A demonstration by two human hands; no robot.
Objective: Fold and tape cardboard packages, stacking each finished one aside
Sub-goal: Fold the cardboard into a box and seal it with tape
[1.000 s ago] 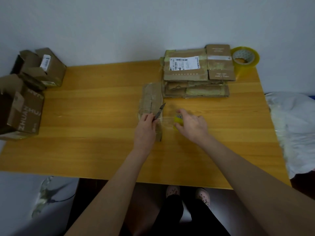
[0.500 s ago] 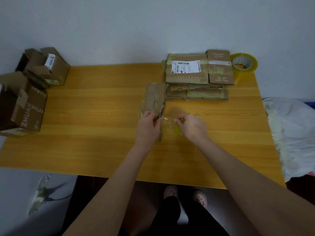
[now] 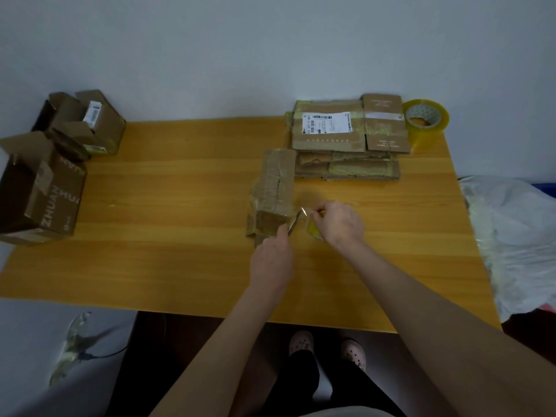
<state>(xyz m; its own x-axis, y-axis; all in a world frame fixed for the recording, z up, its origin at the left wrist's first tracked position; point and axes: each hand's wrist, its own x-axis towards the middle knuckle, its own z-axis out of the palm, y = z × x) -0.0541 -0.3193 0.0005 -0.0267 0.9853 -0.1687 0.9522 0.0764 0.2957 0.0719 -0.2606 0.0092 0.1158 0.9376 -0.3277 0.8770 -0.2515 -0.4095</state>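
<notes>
1. The step in hand looks like cutting the tape. A folded cardboard package point(image 3: 275, 191) lies in the middle of the bench point(image 3: 180, 206), long side running from 6 to 12 o'clock. A clear tape strip point(image 3: 302, 216) stretches from its near end toward 3 o'clock.
2. The left hand point(image 3: 270, 260) is curled round a small cutter point(image 3: 296, 221), whose blade meets the strip just beside the package.
3. The right hand point(image 3: 338, 224) has bent fingers pinching the strip taut. A small yellow roll point(image 3: 314, 233) shows under it, though I cannot tell how it is held.
4. The finished stack point(image 3: 346, 136) sits at 1 o'clock, its near edge just beside the far end of the working package. A large tape roll point(image 3: 425, 120) stands at its 3 o'clock side. Open boxes point(image 3: 42, 188) wait at 9 to 10 o'clock on the bench edge.
5. The next move, I judge, calls for a clean slice while the right hand holds tension. The loose end then needs pressing down on the cardboard before the package goes on the stack.
6. A second ago the left hand lay on the package's near end, with the cutter pointing up toward 1 o'clock. Now that hand has drawn back toward 6 o'clock and the blade is down at the strip. The right hand has kept its pinch in about the same place.
</notes>
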